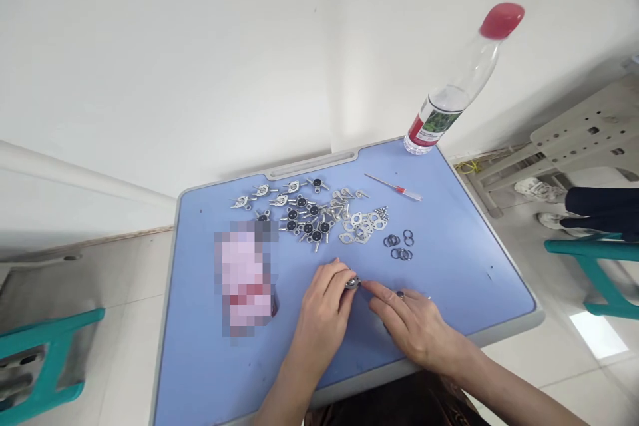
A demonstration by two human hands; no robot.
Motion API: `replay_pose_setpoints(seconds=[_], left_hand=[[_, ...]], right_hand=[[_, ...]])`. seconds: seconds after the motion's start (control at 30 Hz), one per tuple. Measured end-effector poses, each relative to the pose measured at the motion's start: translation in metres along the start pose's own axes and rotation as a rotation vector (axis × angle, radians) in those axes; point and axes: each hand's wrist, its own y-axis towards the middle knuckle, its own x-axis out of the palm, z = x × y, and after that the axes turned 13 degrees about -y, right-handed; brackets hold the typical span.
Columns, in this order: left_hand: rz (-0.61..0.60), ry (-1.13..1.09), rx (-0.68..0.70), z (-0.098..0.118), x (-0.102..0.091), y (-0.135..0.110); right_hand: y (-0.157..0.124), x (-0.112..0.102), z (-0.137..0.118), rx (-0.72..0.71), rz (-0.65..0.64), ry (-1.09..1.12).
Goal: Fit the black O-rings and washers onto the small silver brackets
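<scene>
Between the thumb and fingertips of my left hand [327, 293] is a small oval metal fitting [352, 283]. The extended index finger of my right hand [407, 323] touches the fitting's right end, with the thumb apart below it. A small dark round thing shows at the right hand's fingers; I cannot tell if it is worn or held. Beyond the hands lie several metal fittings with black round centres [313, 211], several fittings with bare metal tops [282, 200], thin two-hole metal plates [357, 234], metal stems [339, 210], black rubber rings [402, 253] and tiny metal pieces [382, 212].
A screwdriver [399, 189] lies on the blue table [449, 239]. A clear bottle with a red cap [446, 103] stands at the far right corner. A blurred-out pink item [244, 273] lies left. Teal stools [599, 279] and another person's feet [539, 190] are on the floor.
</scene>
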Motion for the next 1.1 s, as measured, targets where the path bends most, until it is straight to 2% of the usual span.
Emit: replay_pose_setpoints(seconds=[0.4,0.57,0.87,1.1], left_hand=[[-0.009,0.0,-0.083,0.0,0.001,-0.001],[0.016,-0.029,-0.076,0.001,0.001,-0.001],[-0.027,0.001,-0.018,0.002,0.0,0.001],[-0.041,0.007,0.005,0.004,-0.001,0.001]], right_hand=[[-0.003,0.003,-0.002,0.006,0.001,-0.025],[-0.004,0.005,-0.003,0.012,0.011,-0.031],[-0.006,0.008,-0.004,0.012,0.014,-0.019],[-0.011,0.018,-0.004,0.079,0.05,0.12]])
